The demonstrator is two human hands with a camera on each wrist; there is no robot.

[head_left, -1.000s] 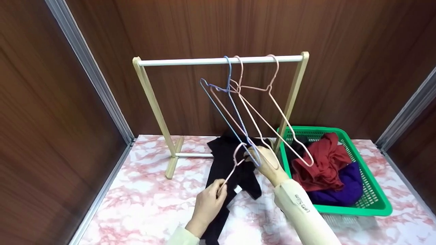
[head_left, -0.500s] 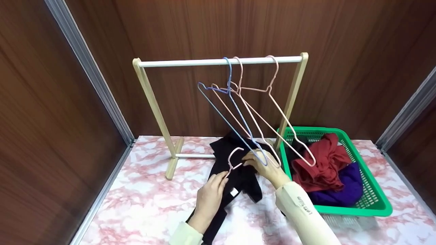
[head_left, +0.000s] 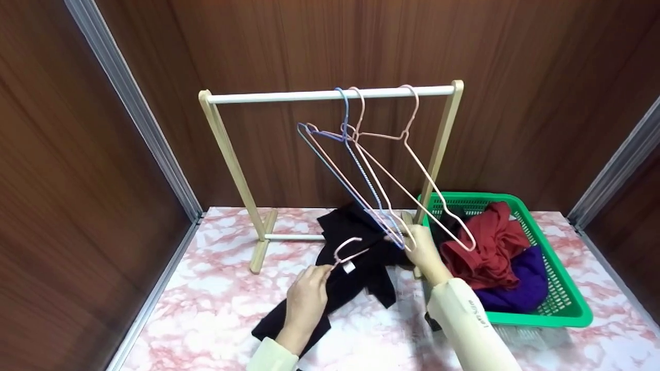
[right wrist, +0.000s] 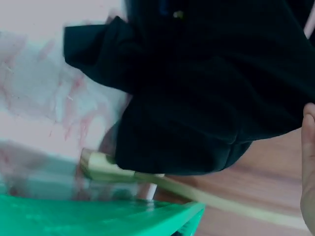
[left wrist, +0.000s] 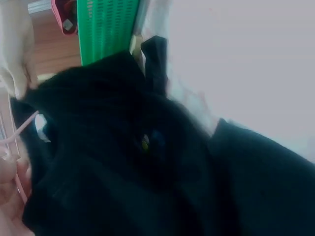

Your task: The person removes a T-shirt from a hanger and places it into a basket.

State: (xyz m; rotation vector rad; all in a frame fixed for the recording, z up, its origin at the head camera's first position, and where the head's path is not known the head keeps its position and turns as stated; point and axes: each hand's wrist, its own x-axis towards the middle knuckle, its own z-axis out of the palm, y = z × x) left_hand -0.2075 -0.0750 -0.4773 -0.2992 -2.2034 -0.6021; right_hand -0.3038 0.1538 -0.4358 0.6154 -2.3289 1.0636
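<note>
My left hand point(head_left: 305, 299) pinches a pale pink wire clothes hanger point(head_left: 338, 256) just below its hook. One arm of this hanger runs to the right over a black shirt point(head_left: 356, 278); the rest is hidden by the cloth and my hand. A white label point(head_left: 349, 267) shows on the shirt beside the hook. Behind the hanging hangers, my right hand point(head_left: 425, 252) pinches an edge of the shirt and holds it drawn taut, as the right wrist view shows with the thumb point(right wrist: 308, 142) at the cloth's corner. The shirt spreads from the rack's foot towards my left sleeve.
A rack with a white rail point(head_left: 289, 97) and wooden posts stands at the back. From it hang a blue hanger point(head_left: 346, 116) and two pink hangers point(head_left: 414, 111), reaching forward over my right hand. A green basket point(head_left: 572, 299) with red and purple clothes point(head_left: 490, 247) stands at right.
My left hand has drawn the hanger down and to the left. My right hand has moved right, pulling the shirt's edge. The label now lies beside the hook, and the hanging hangers have swung slightly.
</note>
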